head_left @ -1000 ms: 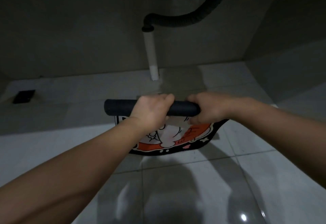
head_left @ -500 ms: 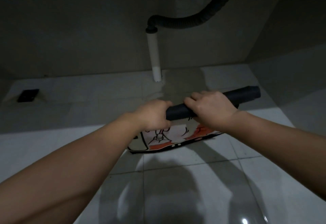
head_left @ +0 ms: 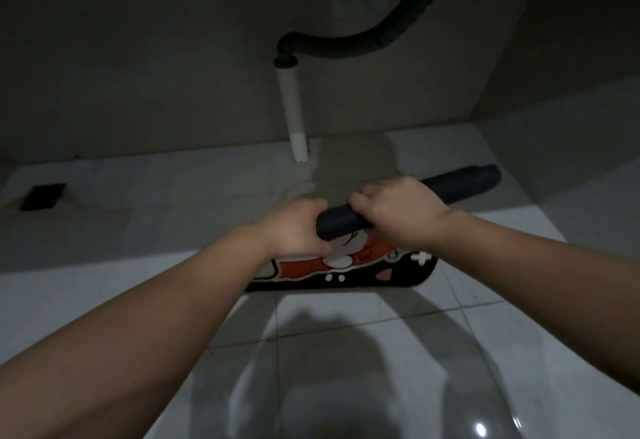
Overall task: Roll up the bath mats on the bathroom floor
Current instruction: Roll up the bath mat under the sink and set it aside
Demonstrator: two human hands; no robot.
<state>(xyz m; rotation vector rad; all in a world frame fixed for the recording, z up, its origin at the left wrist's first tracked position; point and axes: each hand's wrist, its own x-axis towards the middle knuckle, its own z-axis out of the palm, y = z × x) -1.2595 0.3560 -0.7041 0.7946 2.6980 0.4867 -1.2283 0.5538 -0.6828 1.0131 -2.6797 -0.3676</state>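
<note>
Currently, a bath mat with a black rubbery underside and a printed orange, white and black cartoon face point(head_left: 346, 265) is held partly rolled above the glossy white tiled floor point(head_left: 346, 352). The rolled part forms a dark tube that runs from lower left to upper right, its far end point(head_left: 478, 180) free and raised toward the right. The unrolled remainder hangs down below the tube, and its lower black edge lies on or just above the tiles; which one cannot be told. The left hand point(head_left: 294, 231) is closed around the near end of the roll, its grip pressed on the tube. The right hand point(head_left: 398, 212) is wrapped over the tube just beside the left one, fingers curled around it. Behind, a white plastic drain pipe point(head_left: 294, 109) is seen upright against the wall, joined at its top to a black corrugated hose point(head_left: 363, 47). A dark square floor drain point(head_left: 43, 196) is set at the far left.
</note>
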